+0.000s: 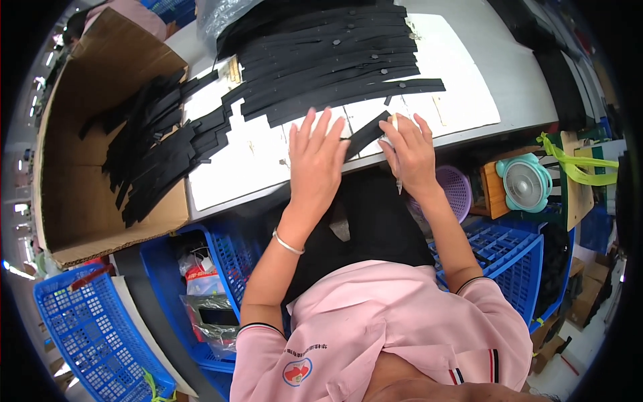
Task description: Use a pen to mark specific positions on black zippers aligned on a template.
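My left hand (316, 159) is open, its fingers stretched out over the near edge of the white board (231, 181), beside one end of a short black fabric strip (366, 137). The strip lies slanted between my hands. At its other end, my right hand (413, 151) has its fingers curled around a slim, pale, pen-like tool (400, 182) whose tip points down toward me. Whether those fingers also pinch the strip is hard to see. Beyond my hands, several long black strips (321, 67) lie side by side on the board, some with small round dark pieces on them.
An open cardboard box (67, 194) stands at the left, black strips (151, 144) spilling over its edge. Blue plastic baskets (499, 251) sit below the table on both sides. A purple basket (455, 191) and a turquoise fan (526, 184) are at the right.
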Demonstrator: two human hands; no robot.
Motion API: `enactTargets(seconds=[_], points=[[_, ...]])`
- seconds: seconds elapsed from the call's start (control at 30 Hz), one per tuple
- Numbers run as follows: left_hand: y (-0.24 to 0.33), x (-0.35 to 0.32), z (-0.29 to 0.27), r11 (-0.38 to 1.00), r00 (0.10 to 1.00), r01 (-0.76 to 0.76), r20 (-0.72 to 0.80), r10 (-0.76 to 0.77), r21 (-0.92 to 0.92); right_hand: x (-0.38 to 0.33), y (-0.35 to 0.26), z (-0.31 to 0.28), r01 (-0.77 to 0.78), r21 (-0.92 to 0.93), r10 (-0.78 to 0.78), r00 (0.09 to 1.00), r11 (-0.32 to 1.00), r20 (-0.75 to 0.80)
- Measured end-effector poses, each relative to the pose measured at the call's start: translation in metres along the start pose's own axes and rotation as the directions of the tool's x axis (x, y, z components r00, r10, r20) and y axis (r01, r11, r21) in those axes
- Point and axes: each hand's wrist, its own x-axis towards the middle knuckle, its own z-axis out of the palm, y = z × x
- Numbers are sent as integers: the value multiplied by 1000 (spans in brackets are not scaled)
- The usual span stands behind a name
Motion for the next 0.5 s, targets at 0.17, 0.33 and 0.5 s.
enactTargets(seconds=[0.17,0.33,0.5], points=[[-23,61,34,985,977,-174,122,174,-12,-1,0,-5,37,-58,-33,998,998,55],[-81,128,71,949,983,-175,105,152,261,7,-6,-4,59,-78,-53,996,995,78],[-88,143,83,951,993,-95,101,68,296,9,-10,-3,72,-126,-74,997,989,-9]])
